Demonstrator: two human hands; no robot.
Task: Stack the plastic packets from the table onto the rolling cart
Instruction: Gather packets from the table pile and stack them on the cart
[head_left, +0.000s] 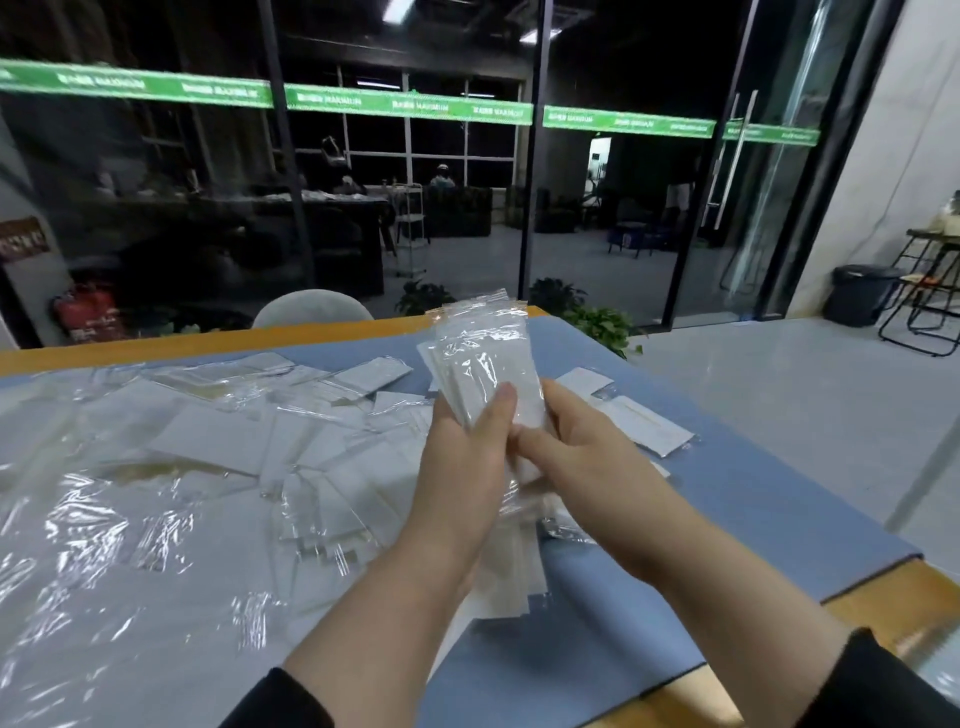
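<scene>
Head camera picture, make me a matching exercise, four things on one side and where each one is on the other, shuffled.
Things:
1. bundle of packets
2. loose packets
3. trash bin
4. fire extinguisher

Places:
A. floor, far left
B. spread over the table
C. floor, right, beside stools
D. between left hand and right hand

Pairs: 1-D, 2-B, 3-C, 4-A

Loose packets (218, 467) cover the table (753, 499) from nine o'clock round to eleven, overlapping so that no bare surface shows between them. From one to four o'clock the blue mat (675, 519) lies mostly bare, broken only by a few flat packets (644, 423) at two o'clock. A chair back (311, 309) and potted plants (602, 322) stand just beyond the far edge at twelve.
</scene>
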